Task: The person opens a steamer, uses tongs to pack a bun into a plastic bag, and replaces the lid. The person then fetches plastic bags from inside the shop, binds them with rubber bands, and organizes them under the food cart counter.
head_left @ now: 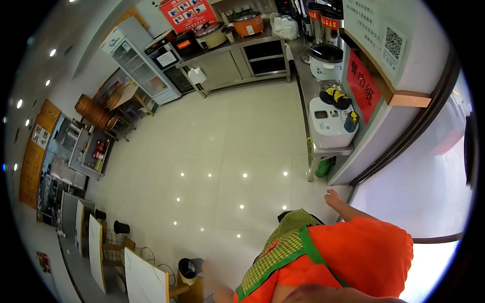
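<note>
My right hand (333,198) hangs beside the end of the wall, below the steel counter, with its fingers loosely bent and slightly apart. Nothing shows in it. Motion smears my left hand (212,276) at the bottom, so its fingers cannot be made out. Closest to that hand is a dark-lined bin (187,268) next to a wooden chair. I have on an orange top (361,247) and a green checked apron (278,247).
Pale tiled floor (222,146) stretches ahead. At right, a steel counter (329,151) carries a white cooker (331,126). Further off are an orange pot (247,24) and a glass-door fridge (140,63). White-topped tables (144,278) line the left; a doorway frame (399,146) bounds the right.
</note>
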`<state>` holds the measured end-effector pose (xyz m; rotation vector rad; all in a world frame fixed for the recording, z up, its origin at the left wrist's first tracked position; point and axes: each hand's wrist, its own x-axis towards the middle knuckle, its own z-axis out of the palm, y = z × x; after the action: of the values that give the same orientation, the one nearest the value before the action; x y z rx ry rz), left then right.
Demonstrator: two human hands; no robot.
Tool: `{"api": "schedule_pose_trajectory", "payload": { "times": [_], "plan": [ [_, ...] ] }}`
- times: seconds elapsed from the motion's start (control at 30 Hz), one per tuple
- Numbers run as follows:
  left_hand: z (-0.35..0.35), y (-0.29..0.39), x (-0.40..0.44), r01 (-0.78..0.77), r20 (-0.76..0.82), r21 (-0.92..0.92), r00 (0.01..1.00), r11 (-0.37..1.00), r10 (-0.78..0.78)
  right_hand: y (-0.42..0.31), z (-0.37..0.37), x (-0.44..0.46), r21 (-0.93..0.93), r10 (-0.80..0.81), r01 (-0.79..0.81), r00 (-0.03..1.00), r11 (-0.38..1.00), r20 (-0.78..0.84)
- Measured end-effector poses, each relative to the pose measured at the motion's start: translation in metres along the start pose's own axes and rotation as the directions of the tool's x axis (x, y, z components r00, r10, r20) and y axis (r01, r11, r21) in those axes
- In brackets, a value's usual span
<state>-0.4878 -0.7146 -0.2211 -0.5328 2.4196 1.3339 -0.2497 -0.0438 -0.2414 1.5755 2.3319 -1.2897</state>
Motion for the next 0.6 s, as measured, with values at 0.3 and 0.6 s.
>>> {"api": "schedule_pose_trajectory", "payload": {
  "times": [0.3, 0.6],
  "plan": [
    [0.130, 0.220, 0.224, -0.273, 0.263, 0.378, 0.948, 0.885, 0.180, -0.155, 0.086, 0.151, 0.408, 0.153, -0.319, 0.909, 0.855, 0.388],
    [0.237, 0.313, 0.354, -0.127, 0.320, 0.684, 0.937, 0.719, -0.139, -0.385, 0.035, 0.316, 0.482, -0.084, -0.062, 0.958, 0.874, 0.274]
  ]
}}
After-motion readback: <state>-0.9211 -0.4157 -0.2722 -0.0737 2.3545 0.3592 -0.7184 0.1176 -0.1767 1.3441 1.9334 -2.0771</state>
